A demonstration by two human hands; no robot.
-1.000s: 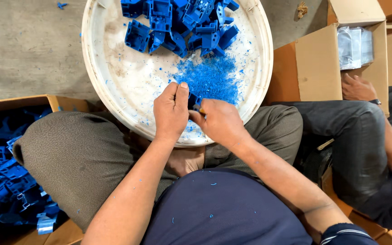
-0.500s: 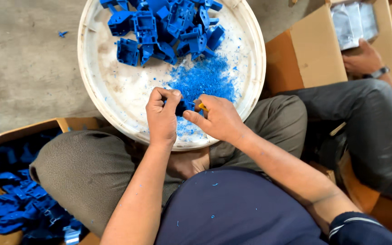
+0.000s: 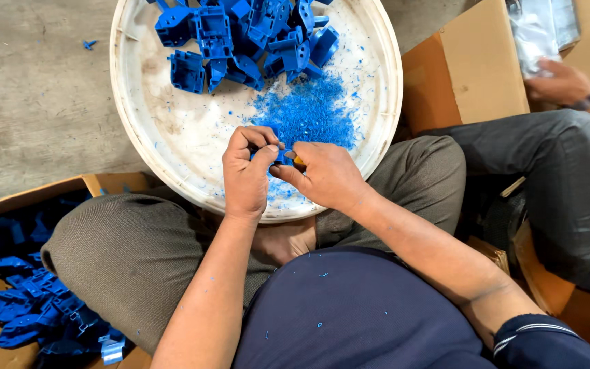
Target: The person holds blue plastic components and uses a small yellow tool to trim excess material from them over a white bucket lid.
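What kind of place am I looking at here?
Likely a small workshop floor for hand-finishing plastic parts: a round white tray of blue plastic parts and shavings, cardboard boxes, bare concrete floor.

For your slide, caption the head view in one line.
Left hand and right hand pinch a small blue plastic part over a white tray of shavings.

Blue plastic piece [image 3: 276,154] between the fingers [image 3: 268,152]; blue shavings [image 3: 308,113] just beyond them; blue parts [image 3: 240,37] farther beyond; white round tray [image 3: 165,130]; brown cardboard box [image 3: 469,65]; grey floor [image 3: 35,82].
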